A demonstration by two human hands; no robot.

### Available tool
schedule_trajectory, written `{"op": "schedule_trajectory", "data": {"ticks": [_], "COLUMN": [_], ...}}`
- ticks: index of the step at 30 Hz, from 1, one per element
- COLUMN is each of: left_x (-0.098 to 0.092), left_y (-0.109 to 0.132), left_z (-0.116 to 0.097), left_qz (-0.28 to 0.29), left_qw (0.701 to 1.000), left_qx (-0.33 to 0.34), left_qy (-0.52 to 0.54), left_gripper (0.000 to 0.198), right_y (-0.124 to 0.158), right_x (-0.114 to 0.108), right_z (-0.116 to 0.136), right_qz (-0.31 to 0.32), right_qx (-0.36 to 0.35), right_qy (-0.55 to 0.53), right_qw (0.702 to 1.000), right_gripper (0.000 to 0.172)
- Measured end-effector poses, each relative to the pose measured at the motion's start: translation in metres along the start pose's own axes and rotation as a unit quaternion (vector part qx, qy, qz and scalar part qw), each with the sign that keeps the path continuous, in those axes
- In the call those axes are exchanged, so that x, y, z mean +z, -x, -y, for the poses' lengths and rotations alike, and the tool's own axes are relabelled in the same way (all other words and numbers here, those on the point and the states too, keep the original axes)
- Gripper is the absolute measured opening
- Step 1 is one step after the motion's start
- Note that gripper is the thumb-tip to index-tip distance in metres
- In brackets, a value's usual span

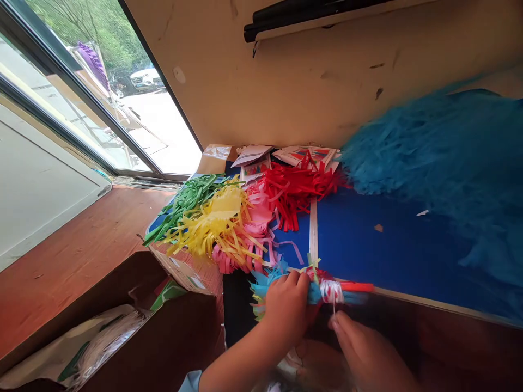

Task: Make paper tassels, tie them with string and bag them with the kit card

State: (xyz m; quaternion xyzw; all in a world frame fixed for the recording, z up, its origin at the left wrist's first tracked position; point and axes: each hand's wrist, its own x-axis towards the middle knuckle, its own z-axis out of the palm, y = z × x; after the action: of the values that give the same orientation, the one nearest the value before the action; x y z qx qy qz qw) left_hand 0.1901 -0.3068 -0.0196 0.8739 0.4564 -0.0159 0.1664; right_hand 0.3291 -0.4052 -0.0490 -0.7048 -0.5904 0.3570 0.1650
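Note:
My left hand [287, 306] is closed around a bundle of fringed paper strips [322, 289], blue, red and green, held at the near edge of the blue table [388, 245]. White string [332, 292] is wound round the bundle's middle. My right hand [363, 348] sits just below it, fingers pinched on the thin string end hanging down. On the table behind lie piles of cut paper fringe: green [186, 204], yellow [212, 223], pink [249, 239] and red [296, 188].
A big heap of blue fringe [445, 163] covers the table's right side. An open brown cardboard box [134, 332] with paper inside stands at lower left on the wooden floor [81, 245]. A window [102, 81] is at left, folded papers [281, 155] by the wall.

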Motion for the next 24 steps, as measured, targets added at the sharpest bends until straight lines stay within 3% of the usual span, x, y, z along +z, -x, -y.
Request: {"op": "schedule_trajectory", "data": {"ticks": [3, 5, 10, 13, 17, 21, 24], "left_x": [-0.011, -0.014, -0.005, 0.005, 0.014, 0.015, 0.012], "left_y": [0.006, 0.009, 0.013, 0.012, 0.007, 0.004, 0.004], "left_z": [0.000, 0.003, 0.015, 0.021, 0.021, 0.014, 0.016], "left_qz": [0.030, 0.049, 0.084, 0.099, 0.109, 0.083, 0.047], "left_qw": [0.998, 0.994, 0.949, 0.931, 0.955, 0.986, 0.998], "left_qx": [0.016, 0.060, 0.303, 0.350, 0.256, 0.125, 0.049], "left_qy": [0.058, 0.080, 0.025, -0.036, -0.104, -0.067, -0.003], "left_gripper": [0.028, 0.028, 0.036, 0.040, 0.035, 0.030, 0.026], "right_y": [-0.001, -0.005, -0.015, -0.014, -0.005, 0.007, 0.010], "right_x": [0.016, 0.013, -0.027, -0.051, -0.050, -0.007, 0.031], "right_z": [-0.009, -0.015, -0.021, -0.017, -0.005, 0.009, 0.009], "right_qz": [-0.024, -0.018, 0.005, 0.025, 0.051, 0.088, 0.101], "right_qx": [-0.009, -0.015, -0.011, -0.004, 0.013, 0.005, 0.007], "right_qy": [-0.019, -0.039, -0.051, -0.016, 0.013, -0.029, -0.131], "right_qw": [0.999, 0.999, 0.999, 1.000, 0.999, 0.996, 0.986], "right_gripper": [0.039, 0.039, 0.036, 0.025, 0.022, 0.027, 0.028]}}
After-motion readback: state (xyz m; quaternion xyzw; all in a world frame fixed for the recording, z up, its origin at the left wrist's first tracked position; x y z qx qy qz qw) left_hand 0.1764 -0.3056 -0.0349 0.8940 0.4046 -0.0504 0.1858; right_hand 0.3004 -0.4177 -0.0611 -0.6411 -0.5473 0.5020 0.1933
